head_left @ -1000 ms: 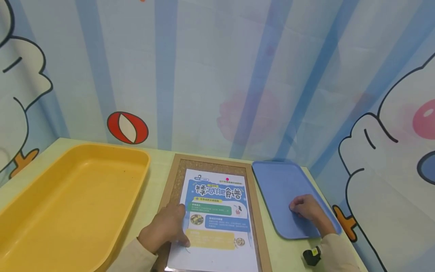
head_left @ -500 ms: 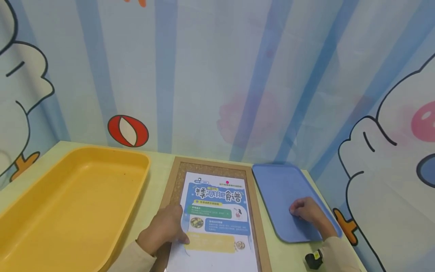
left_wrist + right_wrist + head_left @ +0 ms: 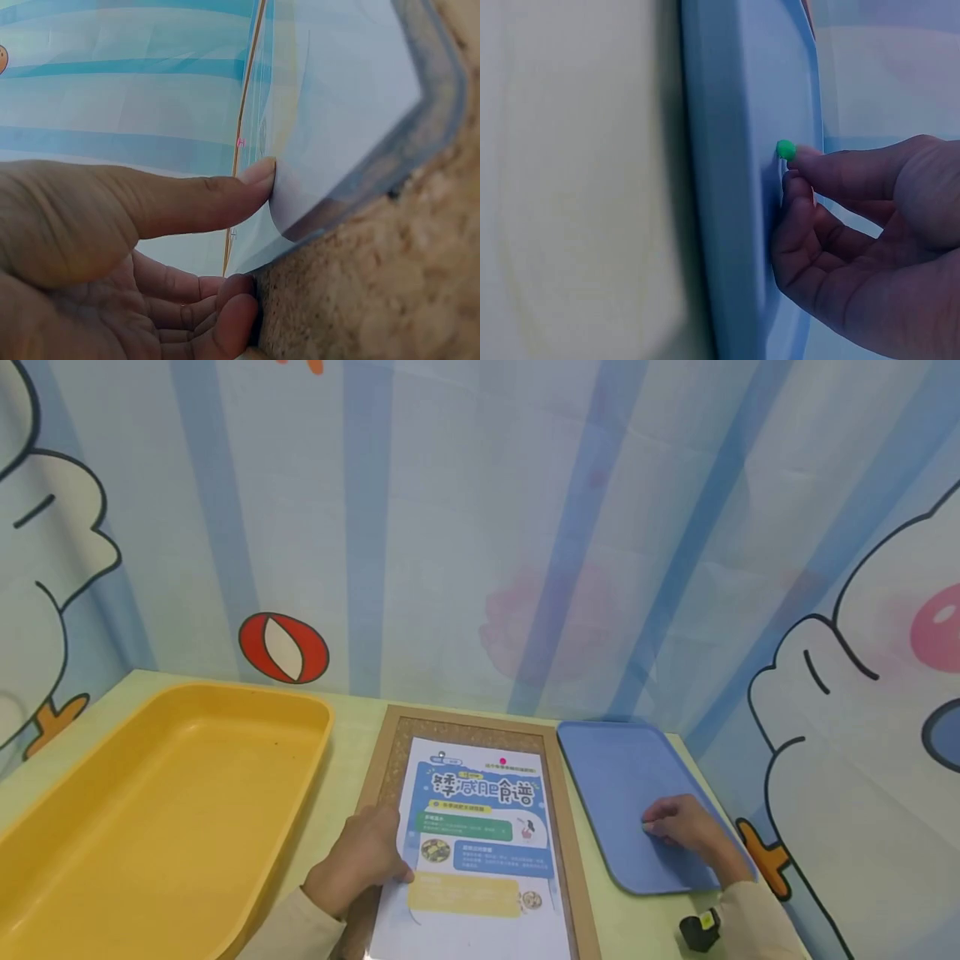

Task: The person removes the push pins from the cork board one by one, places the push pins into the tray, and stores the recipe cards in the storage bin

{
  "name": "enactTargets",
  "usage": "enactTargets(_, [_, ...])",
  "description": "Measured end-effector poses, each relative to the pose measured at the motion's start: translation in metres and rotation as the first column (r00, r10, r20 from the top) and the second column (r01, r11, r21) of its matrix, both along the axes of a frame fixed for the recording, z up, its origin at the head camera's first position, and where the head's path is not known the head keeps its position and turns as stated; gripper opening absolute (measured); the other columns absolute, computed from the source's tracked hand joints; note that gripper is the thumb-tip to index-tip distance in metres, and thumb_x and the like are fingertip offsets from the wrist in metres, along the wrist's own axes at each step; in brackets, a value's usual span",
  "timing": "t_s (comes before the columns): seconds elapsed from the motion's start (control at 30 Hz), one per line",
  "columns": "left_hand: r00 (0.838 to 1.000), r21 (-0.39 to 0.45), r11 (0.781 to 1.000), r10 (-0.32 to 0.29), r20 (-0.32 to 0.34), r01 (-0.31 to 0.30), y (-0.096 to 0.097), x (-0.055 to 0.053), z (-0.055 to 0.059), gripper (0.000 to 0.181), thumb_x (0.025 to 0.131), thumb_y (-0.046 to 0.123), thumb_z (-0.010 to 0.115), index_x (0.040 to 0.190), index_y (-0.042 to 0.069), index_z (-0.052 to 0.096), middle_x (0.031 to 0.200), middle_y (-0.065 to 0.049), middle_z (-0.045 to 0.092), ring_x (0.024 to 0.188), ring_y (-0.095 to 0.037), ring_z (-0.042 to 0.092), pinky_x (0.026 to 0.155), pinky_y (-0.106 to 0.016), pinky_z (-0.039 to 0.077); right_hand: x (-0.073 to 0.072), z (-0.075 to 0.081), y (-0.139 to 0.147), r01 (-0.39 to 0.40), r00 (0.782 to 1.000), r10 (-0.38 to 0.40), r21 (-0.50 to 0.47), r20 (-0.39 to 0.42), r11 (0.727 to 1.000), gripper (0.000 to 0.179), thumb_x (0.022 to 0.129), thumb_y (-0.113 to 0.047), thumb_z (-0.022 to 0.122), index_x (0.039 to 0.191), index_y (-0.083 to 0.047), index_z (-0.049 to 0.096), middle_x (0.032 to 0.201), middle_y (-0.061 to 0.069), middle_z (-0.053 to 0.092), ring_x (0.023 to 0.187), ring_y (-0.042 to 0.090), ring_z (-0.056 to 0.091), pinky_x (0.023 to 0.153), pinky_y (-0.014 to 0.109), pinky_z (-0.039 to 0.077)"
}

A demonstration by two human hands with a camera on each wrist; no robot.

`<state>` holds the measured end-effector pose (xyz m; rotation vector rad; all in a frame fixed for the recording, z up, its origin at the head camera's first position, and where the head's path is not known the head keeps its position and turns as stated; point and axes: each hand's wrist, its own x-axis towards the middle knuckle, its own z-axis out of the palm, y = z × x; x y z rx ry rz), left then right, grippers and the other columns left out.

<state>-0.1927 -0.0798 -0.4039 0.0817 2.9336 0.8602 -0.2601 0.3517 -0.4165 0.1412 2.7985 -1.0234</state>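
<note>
Lower right, my right hand (image 3: pixel 688 828) pinches a small green rounded piece (image 3: pixel 786 149); I'd grip lightly; left hand (image 3: pixel 358 862) seemingly pinches the white printed sheet (image 3: pixel 483 850)

We face a pale, lightly creased backdrop (image 3: pixel 450 527) with broad blue stripes (image 3: pixel 367 527). On it we see white cartoon figures (image 3: pixel 855 818) at both sides and a red oval (image 3: pixel 255 650) with a white centre; below it, we see a pale yellow-green tabletop (image 3: pixel 356 727).

I couldn't read the small print (image 3: pixel 501 858) on the paper sheet (image 3: pixel 471 933), whose near end, like that of the yellow tray (image 3: pixel 157 827), was cut off in the head view.
</note>
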Motion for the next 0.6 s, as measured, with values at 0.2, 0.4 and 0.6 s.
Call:
enactTargets(0.2, [1.0, -0.003, 1.0, 0.0, 0.023, 0.0, 0.002, -0.001, 0.002, 0.058, 0.053, 0.007, 0.096, 0.102, -0.006, 0.067, 0.077, -0.008, 0.063, 0.07, -0.023, 0.059, 0.063, -0.039, 0.054, -0.003, 0.005, 0.003, 0.029, 0.999, -0.029, -0.001, 0.018, 1.0, 0.017, 0.09, 0.0, 0.06, 0.102, 0.009, 0.065, 0.083, 0.008, 0.064, 0.075, 0.018, 0.057, 0.065, 0.031, 0.048])
enactTargets(0.4, [1.0, -0.01, 1.0, 0.0, 0.021, 0.0, 0.002, -0.001, 0.002, 0.062, 0.052, 0.007, 0.096, 0.105, -0.006, 0.066, 0.08, -0.009, 0.062, 0.076, -0.026, 0.058, 0.069, -0.042, 0.054, -0.014, 0.021, -0.015, -0.022, 1.0, 0.022, -0.039, -0.006, 0.999, 0.022, 0.097, -0.009, 0.058, 0.106, 0.011, 0.063, 0.071, 0.001, 0.055, 0.065, 0.015, 0.051, 0.061, 0.031, 0.045])
enactTargets(0.6, [1.0, -0.022, 1.0, 0.006, 0.022, -0.005, 0.002, -0.001, 0.002, 0.064, 0.052, 0.007, 0.096, 0.107, -0.007, 0.066, 0.081, -0.01, 0.064, 0.074, -0.026, 0.06, 0.068, -0.042, 0.055, -0.038, 0.038, -0.064, -0.088, 0.996, 0.087, -0.091, -0.008, 0.992, 0.024, 0.097, -0.011, 0.061, 0.106, 0.011, 0.065, 0.073, 0.004, 0.064, 0.067, 0.011, 0.061, 0.066, 0.029, 0.054])
